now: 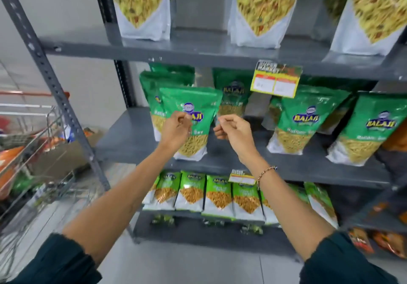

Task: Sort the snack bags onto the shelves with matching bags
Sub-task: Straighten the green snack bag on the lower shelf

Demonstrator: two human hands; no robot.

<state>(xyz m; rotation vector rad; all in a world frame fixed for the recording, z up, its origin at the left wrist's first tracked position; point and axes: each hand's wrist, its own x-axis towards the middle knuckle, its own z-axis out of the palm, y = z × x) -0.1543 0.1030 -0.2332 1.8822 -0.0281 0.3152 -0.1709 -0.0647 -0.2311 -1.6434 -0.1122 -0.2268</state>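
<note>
Left hand (176, 127) loosely curled in front of an upright green Balaji sev bag (191, 120), fingers bent, grip on it impossible to confirm. Right hand (233, 130) just beside the bag's right edge, fingers curled, nothing visibly held. Bag standing on the grey middle shelf (132, 138), before matching green bags (295, 118); wire cart (33, 142) at left.

Front bag (191, 116): bright green above, white at the base, a yellow sev window, a blue and yellow logo.
Top-shelf bags (143, 6): teal over white, yellow mix.
Bottom-shelf bags (218, 193): light green, golden snack, white base.
Shelves (198, 48): dark grey.
Price tag (276, 79): yellow, with red and white.
My sleeves (57, 261): dark teal.
My bracelet (266, 171): multicoloured beads.
</note>
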